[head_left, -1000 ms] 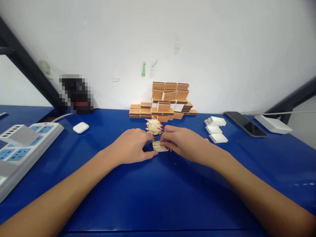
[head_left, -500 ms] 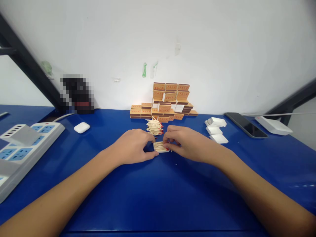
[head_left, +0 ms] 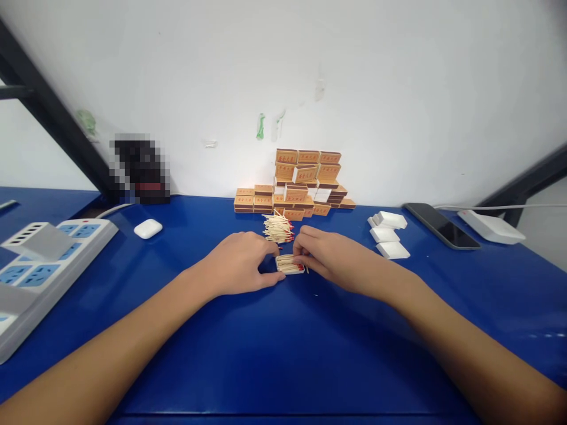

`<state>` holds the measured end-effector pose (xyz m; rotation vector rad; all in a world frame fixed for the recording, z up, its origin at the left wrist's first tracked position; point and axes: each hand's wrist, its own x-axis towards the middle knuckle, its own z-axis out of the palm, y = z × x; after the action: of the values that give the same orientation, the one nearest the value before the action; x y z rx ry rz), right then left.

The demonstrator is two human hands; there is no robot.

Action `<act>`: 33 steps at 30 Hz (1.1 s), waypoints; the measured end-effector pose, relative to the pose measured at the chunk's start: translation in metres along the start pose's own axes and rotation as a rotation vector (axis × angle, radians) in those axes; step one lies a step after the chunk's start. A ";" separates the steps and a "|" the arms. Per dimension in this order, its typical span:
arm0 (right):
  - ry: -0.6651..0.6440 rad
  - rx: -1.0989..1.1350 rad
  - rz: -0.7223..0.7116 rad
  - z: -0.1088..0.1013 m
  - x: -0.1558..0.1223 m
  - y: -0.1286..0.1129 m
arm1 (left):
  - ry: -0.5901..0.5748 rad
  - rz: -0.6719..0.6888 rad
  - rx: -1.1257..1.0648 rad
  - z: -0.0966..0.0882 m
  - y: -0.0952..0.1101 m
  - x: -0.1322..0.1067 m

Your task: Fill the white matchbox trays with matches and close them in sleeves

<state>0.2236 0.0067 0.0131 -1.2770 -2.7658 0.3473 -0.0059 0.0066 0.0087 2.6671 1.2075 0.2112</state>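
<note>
A small white matchbox tray (head_left: 296,273) full of matches (head_left: 287,265) lies on the blue table, red heads toward the right. My left hand (head_left: 241,262) grips its left end between thumb and forefinger. Over the right end, my right hand (head_left: 325,257) has its thumb and fingers pinched together on the matches; the fingertips are partly hidden. One match (head_left: 307,270) pokes out beside the tray under the right thumb. Just behind the tray sits a loose pile of matches (head_left: 277,228), its red heads also pointing right.
Orange matchboxes (head_left: 308,172) stand stacked against the wall. White trays (head_left: 387,235) lie at the right, near a phone (head_left: 438,225) and a white device (head_left: 491,226). On the left are a white earphone case (head_left: 148,229) and a power strip (head_left: 84,251). The blue table (head_left: 292,354) extends toward me.
The right fingers have shifted very slightly over the matches in the tray. My left hand keeps its grip, and the view has moved a little.
</note>
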 end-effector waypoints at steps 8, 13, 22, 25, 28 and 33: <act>0.103 0.001 -0.094 0.008 0.001 -0.001 | 0.003 -0.010 0.020 0.000 0.001 0.001; 0.073 0.033 -0.107 0.006 0.000 -0.002 | 0.012 -0.010 0.016 0.000 0.001 0.001; 0.047 0.161 -0.115 0.006 0.000 -0.001 | 0.026 -0.008 0.019 0.001 -0.001 0.000; 0.042 0.166 -0.103 0.007 0.001 -0.002 | 0.026 -0.002 0.023 0.001 0.000 0.000; 0.028 0.132 -0.087 0.009 0.001 -0.002 | 0.021 0.001 0.022 0.000 -0.001 0.000; 0.014 0.108 -0.086 0.011 0.001 -0.002 | 0.011 -0.013 0.020 -0.001 -0.001 0.000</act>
<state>0.2194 0.0041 0.0026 -1.1277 -2.7388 0.4720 -0.0068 0.0072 0.0093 2.6783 1.2359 0.2125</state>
